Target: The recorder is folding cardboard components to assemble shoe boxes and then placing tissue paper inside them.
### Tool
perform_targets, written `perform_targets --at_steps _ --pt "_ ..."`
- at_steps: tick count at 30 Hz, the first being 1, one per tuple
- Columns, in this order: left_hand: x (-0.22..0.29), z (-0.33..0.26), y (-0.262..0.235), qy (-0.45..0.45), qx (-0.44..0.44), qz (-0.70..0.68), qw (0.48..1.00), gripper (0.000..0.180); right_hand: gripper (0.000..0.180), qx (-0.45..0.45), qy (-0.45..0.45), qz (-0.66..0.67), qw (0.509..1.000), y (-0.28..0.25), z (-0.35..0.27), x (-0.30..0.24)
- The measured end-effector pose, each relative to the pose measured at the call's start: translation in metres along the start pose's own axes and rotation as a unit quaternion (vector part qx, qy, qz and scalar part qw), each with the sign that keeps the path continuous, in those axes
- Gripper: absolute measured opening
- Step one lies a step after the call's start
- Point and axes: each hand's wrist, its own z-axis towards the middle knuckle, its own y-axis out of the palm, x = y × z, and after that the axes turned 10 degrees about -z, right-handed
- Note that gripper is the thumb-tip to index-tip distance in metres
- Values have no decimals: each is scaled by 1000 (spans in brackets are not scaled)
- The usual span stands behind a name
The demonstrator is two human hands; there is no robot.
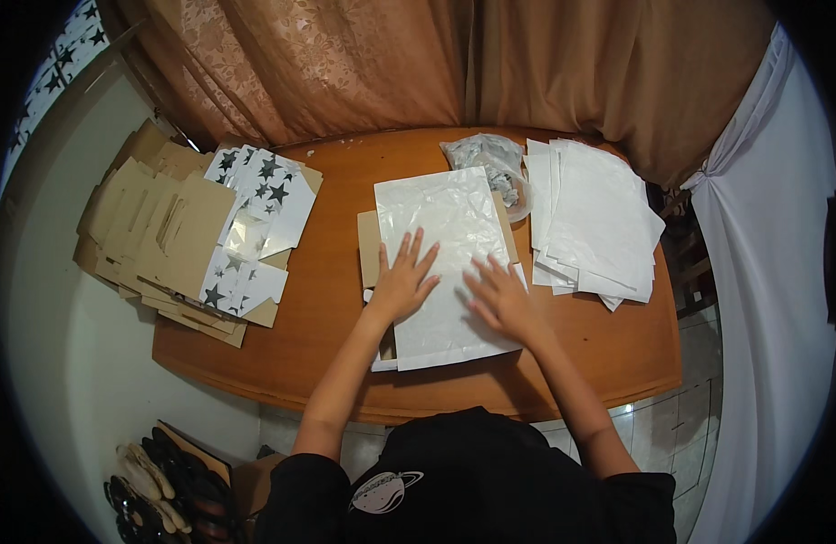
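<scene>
both hands, left (402, 283) and right (502, 297), lay flat with released grip on a white sheet (449, 263) over cardboard (370, 247) mid-worktop (327, 317); smoothing it well likely called for even outward strokes from the centre.

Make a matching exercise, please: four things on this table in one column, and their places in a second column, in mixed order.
Things:
1. white sheet
2. stack of white sheets
3. star-printed cardboard pieces
4. clear plastic bag

Places:
A. far edge of the table, near the curtain
B. left end of the table
C. right side of the table
D. under both hands, at the centre

Pairs: 1-D, 2-C, 3-B, 4-A
</scene>
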Motion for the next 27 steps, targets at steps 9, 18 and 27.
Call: perform_targets --at_steps 9,18,27 --pt "-9 -11 11 1 -43 53 998 52 66 -55 77 -202 975 31 9 31" --pt "2 -31 6 108 -79 58 989 54 68 -132 81 -224 962 9 6 18" --pt "-16 -48 37 213 -218 19 952 50 58 -285 -21 -18 958 7 -6 -3"
